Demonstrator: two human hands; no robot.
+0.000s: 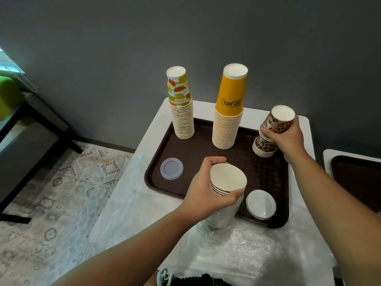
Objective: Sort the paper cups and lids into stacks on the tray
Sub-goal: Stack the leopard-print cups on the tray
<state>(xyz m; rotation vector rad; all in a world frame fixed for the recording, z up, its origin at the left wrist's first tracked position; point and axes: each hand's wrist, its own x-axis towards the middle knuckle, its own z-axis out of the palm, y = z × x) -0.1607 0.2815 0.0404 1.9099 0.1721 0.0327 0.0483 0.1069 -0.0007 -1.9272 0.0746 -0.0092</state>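
Two hands gripping | left hand [208,186] hides upright cup stack [224,203] base | right hand [288,137] covers leopard cups [268,139] middle

The scene was evenly and softly lit, moderately bright, with daylight entering from a window [8,65] at the far left, blown out to white-blue. The grey wall [185,38] darkened toward the upper corners. Glare shone off the crinkled plastic wrap [257,250] on the table [156,129], washing out its detail. Shadows under the cup stacks [182,112] on the tray [268,174] were faint and diffuse. Wide-angle distortion bent the edges. The forearms low in the frame looked soft, slightly blurred.
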